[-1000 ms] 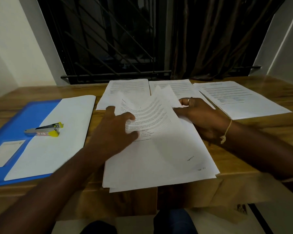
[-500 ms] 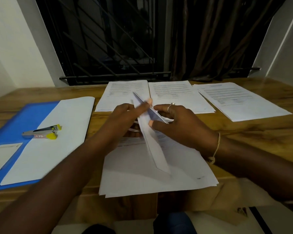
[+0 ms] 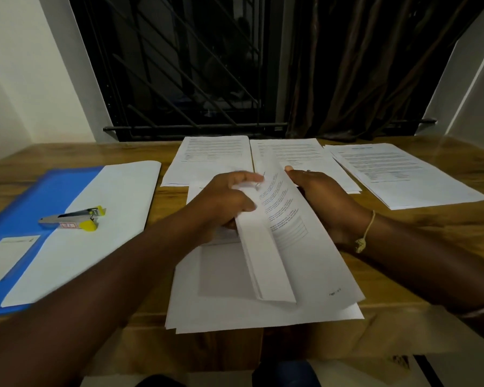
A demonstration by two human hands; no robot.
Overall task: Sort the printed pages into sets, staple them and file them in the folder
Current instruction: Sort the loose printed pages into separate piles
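A loose stack of printed pages (image 3: 235, 308) lies at the table's front edge. My left hand (image 3: 224, 202) grips the upper left of several lifted pages (image 3: 274, 247), which stand tilted on edge above the stack. My right hand (image 3: 322, 202) lies behind those pages, its fingers against their far side and partly hidden. Three sorted sets lie at the back: left set (image 3: 215, 155), middle set (image 3: 294, 152), right set (image 3: 397, 174). An open blue folder (image 3: 39, 191) holding white sheets lies at the left, and a silver and yellow stapler (image 3: 72, 219) rests on it.
The wooden table (image 3: 430, 227) ends near me at its front edge. A barred window (image 3: 179, 65) and a dark curtain (image 3: 361, 65) stand behind the table. A white card (image 3: 9, 258) sits on the folder's lower left.
The pages held between both hands have been turned further over to the right, showing their printed side. My left hand has curled round their top edge.
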